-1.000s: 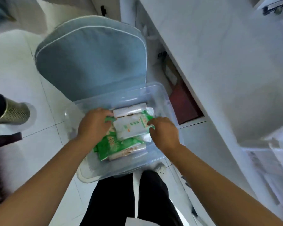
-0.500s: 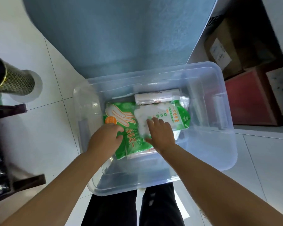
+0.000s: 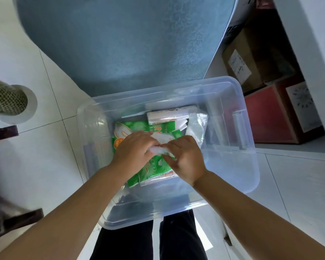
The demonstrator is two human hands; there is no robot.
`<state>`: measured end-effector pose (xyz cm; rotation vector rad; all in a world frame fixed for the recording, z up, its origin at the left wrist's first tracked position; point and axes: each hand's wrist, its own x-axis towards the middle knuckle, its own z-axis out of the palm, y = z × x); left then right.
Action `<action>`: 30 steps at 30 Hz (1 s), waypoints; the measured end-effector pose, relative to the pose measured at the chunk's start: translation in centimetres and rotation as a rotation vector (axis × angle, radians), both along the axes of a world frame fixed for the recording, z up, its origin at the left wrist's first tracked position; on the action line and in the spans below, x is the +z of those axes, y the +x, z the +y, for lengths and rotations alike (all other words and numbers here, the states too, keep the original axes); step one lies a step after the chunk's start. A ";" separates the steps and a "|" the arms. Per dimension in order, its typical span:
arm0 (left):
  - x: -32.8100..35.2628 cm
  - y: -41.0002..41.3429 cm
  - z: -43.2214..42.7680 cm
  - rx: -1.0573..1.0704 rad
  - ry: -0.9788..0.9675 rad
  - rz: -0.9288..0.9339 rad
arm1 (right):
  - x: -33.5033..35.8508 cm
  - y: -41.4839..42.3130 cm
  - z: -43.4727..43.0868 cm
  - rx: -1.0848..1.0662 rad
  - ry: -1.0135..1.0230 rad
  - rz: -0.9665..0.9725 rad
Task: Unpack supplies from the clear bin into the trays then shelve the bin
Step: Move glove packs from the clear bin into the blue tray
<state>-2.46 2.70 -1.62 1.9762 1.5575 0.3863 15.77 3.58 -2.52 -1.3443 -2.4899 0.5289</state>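
Note:
A clear plastic bin point(image 3: 240, 177) rests on my lap against a blue cushioned chair. Inside lie green and white supply packets point(image 3: 131, 128), a white box point(image 3: 172, 114) at the back and a clear plastic bag point(image 3: 196, 126) to its right. My left hand point(image 3: 133, 149) and my right hand point(image 3: 184, 156) are both inside the bin, fingertips meeting on a small white and green packet point(image 3: 162, 140) on top of the pile. Both hands pinch that packet. No trays are in view.
The blue chair cushion point(image 3: 120, 44) fills the space behind the bin. To the right, cardboard boxes point(image 3: 240, 61) and a red box point(image 3: 268, 119) sit under a white counter. A patterned cylinder point(image 3: 6, 100) and dark furniture stand at the left on the white tiled floor.
My head has leaned closer over the bin. Both hands have come together at the middle of the pile and closed on the white and green packet, which has shifted toward me.

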 end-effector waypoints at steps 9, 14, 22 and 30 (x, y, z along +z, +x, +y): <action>2.1 -3.2 2.7 0.608 -0.460 -0.648 | 3.4 3.2 3.5 -0.331 -0.278 -0.015; -0.1 -2.5 2.4 0.736 -0.453 -0.684 | 2.7 2.6 4.8 -0.235 -0.406 -0.109; -4.8 1.0 -3.2 0.225 -0.451 0.014 | 1.8 6.9 3.9 -0.495 -0.074 -0.184; -8.0 3.6 -5.7 -0.217 -0.312 0.481 | 0.7 10.0 2.1 -0.715 -0.096 -0.138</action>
